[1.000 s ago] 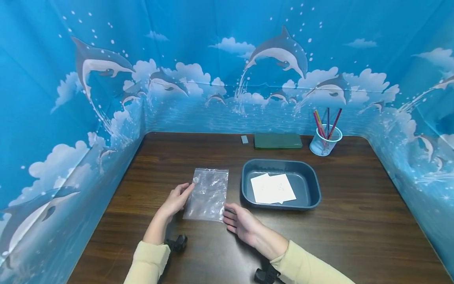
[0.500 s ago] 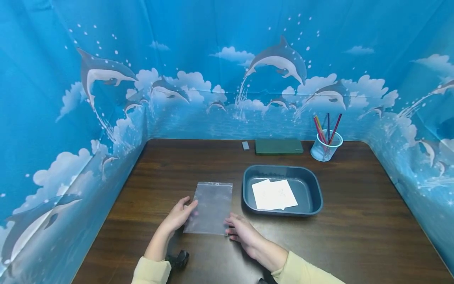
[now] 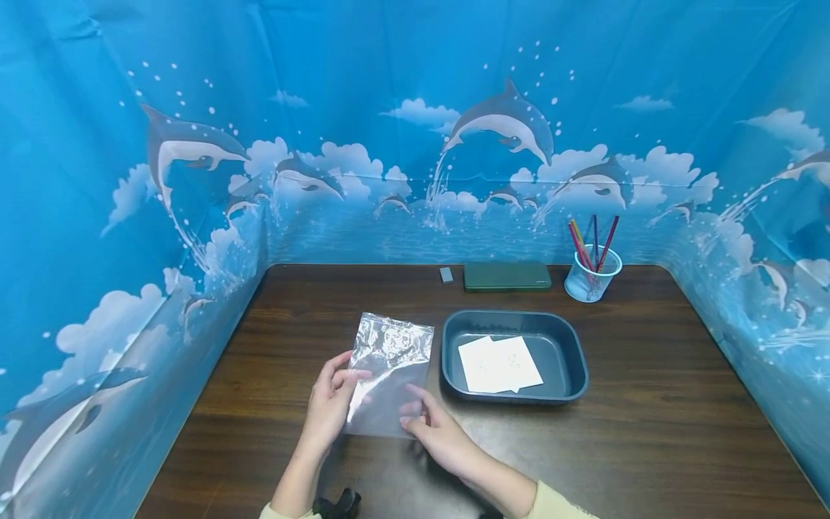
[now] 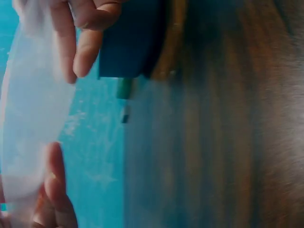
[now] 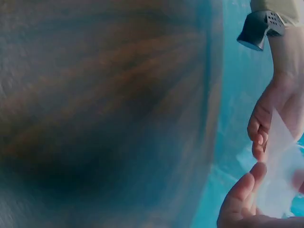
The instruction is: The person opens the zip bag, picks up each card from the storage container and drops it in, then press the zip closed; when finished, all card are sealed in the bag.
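A clear zip-lock bag (image 3: 392,353), flat and see-through, is held up over the table between both hands, its zip edge pointing away from me. My left hand (image 3: 329,404) grips its left side, fingers behind and thumb in front. At the lower right corner my right hand (image 3: 441,436) pinches the plastic between thumb and fingers. In the left wrist view the bag (image 4: 33,109) spans the space between the two hands. The right wrist view shows the bag (image 5: 280,175) with fingers of both hands at its edges.
Right of the bag stands a dark blue-grey tray (image 3: 570,360) holding white paper cards (image 3: 499,364). Along the back are a small grey eraser (image 3: 446,274), a green case (image 3: 507,277) and a mesh cup (image 3: 591,281) of pencils. A dolphin-printed curtain (image 3: 402,144) surrounds the table.
The bag has come up off the table, and its far end has tilted upward. Both hands have closed on its sides, the right thumb now lying over the corner. The head view has shifted slightly.
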A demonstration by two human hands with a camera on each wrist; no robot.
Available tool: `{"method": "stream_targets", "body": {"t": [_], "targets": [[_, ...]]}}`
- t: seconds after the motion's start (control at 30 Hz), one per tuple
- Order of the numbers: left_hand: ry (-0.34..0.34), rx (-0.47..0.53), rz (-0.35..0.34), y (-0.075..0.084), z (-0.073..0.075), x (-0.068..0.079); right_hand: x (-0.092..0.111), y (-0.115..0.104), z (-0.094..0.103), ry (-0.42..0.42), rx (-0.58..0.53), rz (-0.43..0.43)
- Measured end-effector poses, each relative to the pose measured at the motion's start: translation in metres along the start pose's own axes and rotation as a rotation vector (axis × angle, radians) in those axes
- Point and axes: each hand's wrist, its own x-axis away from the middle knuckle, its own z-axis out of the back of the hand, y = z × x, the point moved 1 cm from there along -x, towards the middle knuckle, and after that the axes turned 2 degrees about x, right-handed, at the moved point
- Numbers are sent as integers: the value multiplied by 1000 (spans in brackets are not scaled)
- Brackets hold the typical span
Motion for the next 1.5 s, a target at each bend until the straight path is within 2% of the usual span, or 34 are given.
{"method": "stream_targets", "body": {"t": [0.17, 0.27, 0.37, 0.53, 0.6, 0.77, 0.9, 1.0, 1.07, 1.17, 1.23, 1.3, 1.33, 1.4, 1.5], "targets": [[-50, 112, -229, 23, 3, 3, 9, -22, 14, 7, -14, 68], [-137, 131, -318, 35, 4, 6, 12, -36, 29, 55, -60, 106], [-226, 95, -368, 44, 3, 9, 15, -49, 49, 149, -78, 149], [-337, 35, -445, 52, -2, 14, 20, -65, 77, 296, -10, 243], [-364, 14, -471, 55, -4, 15, 23, -68, 84, 339, 67, 294], [-377, -56, -460, 64, -9, 17, 28, -70, 92, 437, 316, 410], [-348, -161, -479, 72, -8, 17, 30, -71, 96, 440, 496, 496], [-265, -282, -562, 76, -7, 17, 32, -72, 99, 411, 561, 532], [-167, -363, -636, 80, -7, 17, 32, -72, 100, 399, 568, 532], [21, -444, -712, 85, -8, 17, 33, -71, 98, 404, 537, 510], [141, -442, -725, 89, -12, 19, 33, -70, 95, 430, 524, 506], [222, -412, -715, 91, -17, 22, 34, -70, 91, 461, 508, 517], [242, -393, -712, 91, -22, 24, 33, -69, 89, 475, 501, 534], [234, -359, -700, 90, -33, 28, 32, -68, 84, 485, 487, 561], [144, -346, -672, 87, -50, 33, 31, -67, 76, 460, 454, 608]]}}
